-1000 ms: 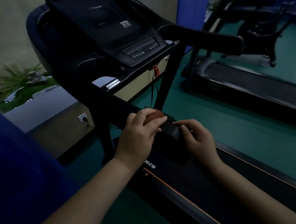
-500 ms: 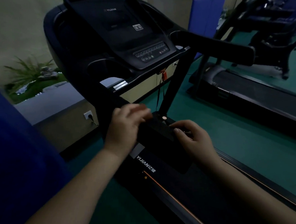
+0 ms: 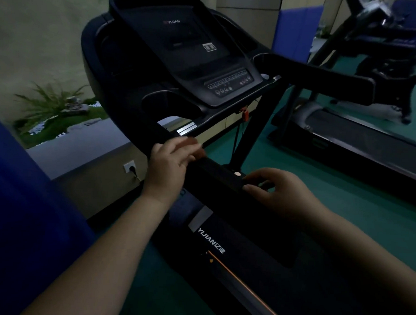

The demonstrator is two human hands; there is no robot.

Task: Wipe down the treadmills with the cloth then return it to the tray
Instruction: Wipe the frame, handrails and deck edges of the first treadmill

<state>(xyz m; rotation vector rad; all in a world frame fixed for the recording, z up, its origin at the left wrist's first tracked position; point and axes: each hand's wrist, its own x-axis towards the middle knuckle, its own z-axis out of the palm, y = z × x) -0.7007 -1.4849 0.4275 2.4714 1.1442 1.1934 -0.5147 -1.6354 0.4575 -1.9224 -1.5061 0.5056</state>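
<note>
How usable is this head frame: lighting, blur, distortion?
Head view: dim and underexposed, so the black treadmill loses detail; left hand has motion-blurred fingers, right hand is sharper; wide-angle bending shows at the edges; no glare.

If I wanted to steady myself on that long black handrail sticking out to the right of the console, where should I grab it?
Probably along the bare middle stretch of the handrail, your hand coming down from above and wrapping round. It is a thick, rounded bar running out from the console, with open space beneath for fingers.
</note>
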